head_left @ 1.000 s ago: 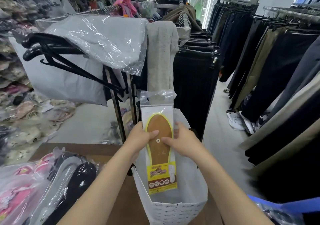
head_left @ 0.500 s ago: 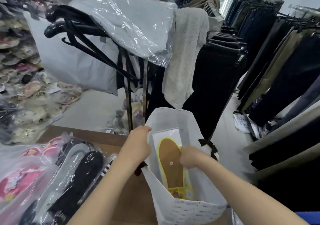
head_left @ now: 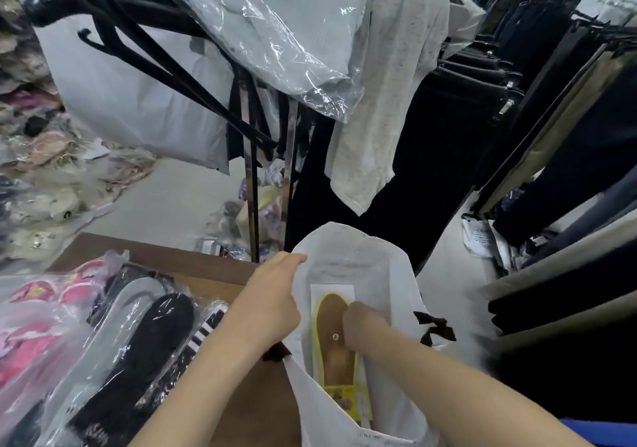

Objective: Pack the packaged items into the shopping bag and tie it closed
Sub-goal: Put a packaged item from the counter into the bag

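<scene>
A white shopping bag (head_left: pixel 386 274) with black bows stands open at the near edge of a brown table (head_left: pixel 193 267). My left hand (head_left: pixel 272 301) grips the bag's left rim and holds it open. Inside the bag lies a packaged brown insole (head_left: pixel 332 346) with a yellow edge and yellow label. My right hand (head_left: pixel 362 326) is down in the bag, fingers closed on the insole pack. More packaged items lie on the table at the left: black insoles in clear plastic (head_left: pixel 148 353) and a pink pack (head_left: pixel 38 326).
A metal clothes rack (head_left: pixel 253 205) with black hangers, a plastic-wrapped grey garment (head_left: pixel 275 26) and a light grey cloth (head_left: pixel 389 101) stands just behind the table. Dark trousers (head_left: pixel 568 143) hang on the right. Piled packaged goods (head_left: pixel 41 177) cover the floor at left.
The insole pack has gone from held upright above the bag to down inside it. My right hand followed it in; my left hand moved to the bag's rim. The view tilted downward.
</scene>
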